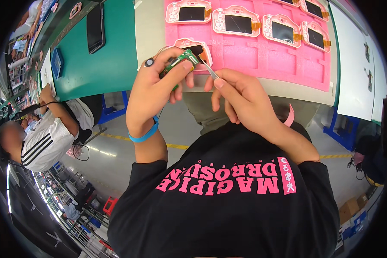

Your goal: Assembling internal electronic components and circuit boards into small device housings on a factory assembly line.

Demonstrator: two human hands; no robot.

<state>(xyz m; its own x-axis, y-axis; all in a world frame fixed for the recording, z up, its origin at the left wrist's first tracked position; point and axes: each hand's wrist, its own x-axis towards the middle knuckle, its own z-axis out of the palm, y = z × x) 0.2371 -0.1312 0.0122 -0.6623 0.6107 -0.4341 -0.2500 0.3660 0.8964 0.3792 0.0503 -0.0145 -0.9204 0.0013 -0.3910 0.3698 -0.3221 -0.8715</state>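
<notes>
My left hand [152, 88], closed over the tray's near left corner, grips a green circuit board [185, 56] between thumb and fingers. A small round black-rimmed part [149, 62] sits by its knuckles, with a thin wire nearby. My right hand [249, 99] pinches metal tweezers [211, 72], their tips at the board's right end, beside an orange flex cable [203, 56]. Whether the tips touch the cable I cannot tell. Directly beneath the board lies a pink handheld-console shell [184, 41] with a dark screen, partly hidden by my left hand and the board.
The pink foam tray [241, 62] holds several more pink shells [236, 11] with screens. A black phone [96, 28] and a blue tray [56, 63] lie on the green mat [116, 56] at left. White sheets [357, 64] cover the right side. Another person [47, 137] sits at left.
</notes>
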